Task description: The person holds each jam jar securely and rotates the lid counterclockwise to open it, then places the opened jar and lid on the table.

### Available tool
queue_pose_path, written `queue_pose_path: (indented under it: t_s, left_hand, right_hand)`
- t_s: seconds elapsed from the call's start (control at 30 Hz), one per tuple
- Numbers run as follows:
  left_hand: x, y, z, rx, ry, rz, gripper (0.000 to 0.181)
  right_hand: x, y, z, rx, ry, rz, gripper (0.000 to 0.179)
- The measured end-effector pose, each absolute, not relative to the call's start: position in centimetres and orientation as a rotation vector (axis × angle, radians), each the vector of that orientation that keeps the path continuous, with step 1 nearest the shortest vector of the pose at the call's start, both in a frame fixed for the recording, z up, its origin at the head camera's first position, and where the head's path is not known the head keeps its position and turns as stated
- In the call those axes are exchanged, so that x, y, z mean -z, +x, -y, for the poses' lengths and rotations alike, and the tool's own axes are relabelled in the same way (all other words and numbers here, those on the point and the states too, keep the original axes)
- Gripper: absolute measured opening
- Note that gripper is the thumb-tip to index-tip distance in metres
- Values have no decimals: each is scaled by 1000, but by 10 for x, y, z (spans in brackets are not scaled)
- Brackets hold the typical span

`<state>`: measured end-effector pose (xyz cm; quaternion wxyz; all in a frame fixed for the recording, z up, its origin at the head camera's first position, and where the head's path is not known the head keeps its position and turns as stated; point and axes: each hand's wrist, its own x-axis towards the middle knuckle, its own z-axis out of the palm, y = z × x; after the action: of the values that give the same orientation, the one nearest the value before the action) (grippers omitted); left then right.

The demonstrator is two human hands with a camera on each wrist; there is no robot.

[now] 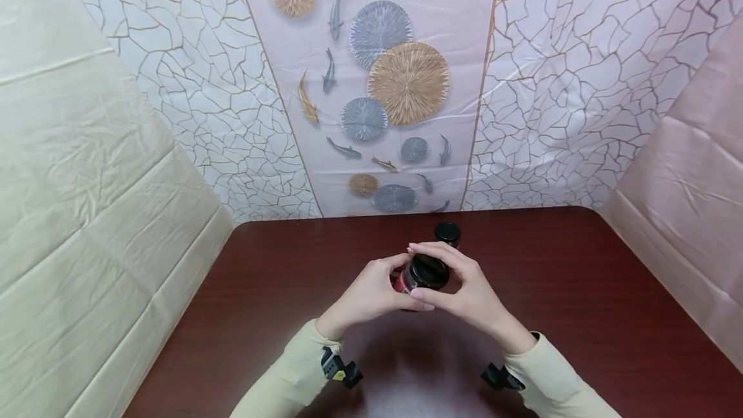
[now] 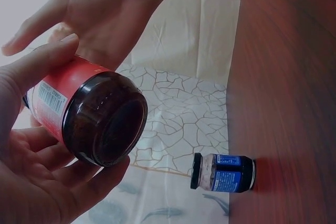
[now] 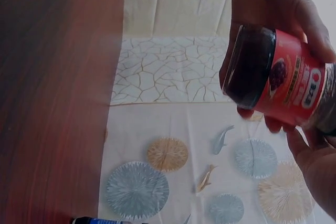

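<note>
A glass jar (image 1: 428, 271) with a black lid and a red label is held above the table, tilted. My left hand (image 1: 371, 286) grips its body, with the thumb over the red label (image 2: 68, 90) and the fingers curled beneath. The dark glass base (image 2: 107, 121) faces the left wrist camera. My right hand (image 1: 464, 289) curls round the lid end, thumb on the near side and fingers on the far side. Farther back, a second jar (image 2: 227, 173) with a black lid and blue label stands upright on the table, touched by neither hand.
The dark red-brown table (image 1: 290, 263) has a glossy top. Behind it hangs a patterned cloth (image 1: 371, 166), and pale cloth (image 1: 116, 211) walls rise at both sides. Each wrist wears a small black device (image 1: 339, 366).
</note>
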<state>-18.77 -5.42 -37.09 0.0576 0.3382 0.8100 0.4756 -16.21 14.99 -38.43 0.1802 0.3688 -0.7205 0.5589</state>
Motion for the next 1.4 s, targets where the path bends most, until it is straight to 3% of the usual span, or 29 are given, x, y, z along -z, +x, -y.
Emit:
queue_pose_path:
  t_s: [0.2, 0.47, 0.77, 1.4]
  left_hand:
    - [371, -186, 55, -1440, 1005, -2461, 62]
    - [370, -186, 57, -1427, 1019, -2525, 40]
    - [369, -187, 60, -1454, 1002, -2503, 58]
    - [368, -188, 63, -1412, 949, -2534, 61]
  right_hand:
    - [384, -164, -143, -1568, 1077, 1991, 66]
    - [376, -161, -143, -1497, 975, 2017, 54]
    - [385, -162, -152, -1495, 893, 2082, 63]
    - [385, -164, -154, -1523, 942, 2123, 63]
